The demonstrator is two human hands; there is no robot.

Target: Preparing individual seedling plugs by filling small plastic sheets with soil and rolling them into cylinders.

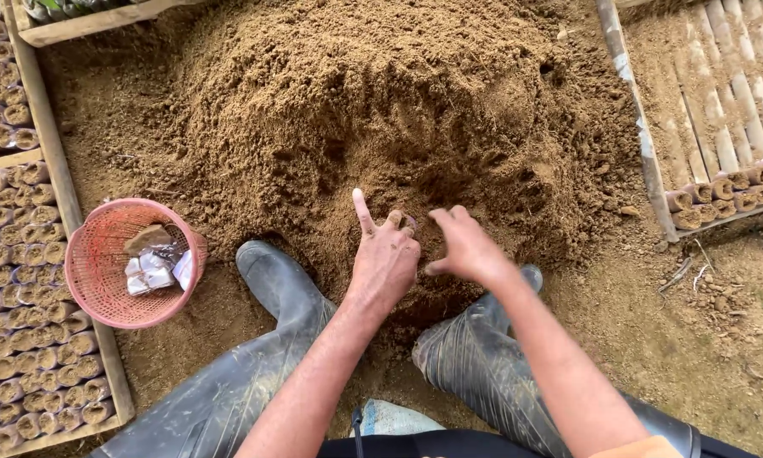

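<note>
crumbly matt soil [381,110], glossy rubber boots [279,293]

loose brown soil heap [381,110], finger-gouged, between boots

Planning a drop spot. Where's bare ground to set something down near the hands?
Bare dirt lies at lower right, between the right boot and the wooden tray of filled pots. A narrower strip runs between the pink basket and the left boot. Crowded: left hand and right hand work side by side at the soil heap; pot trays fill the left edge.

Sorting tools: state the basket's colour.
Pinkish red, a mesh plastic basket, seen in the head view.
</note>
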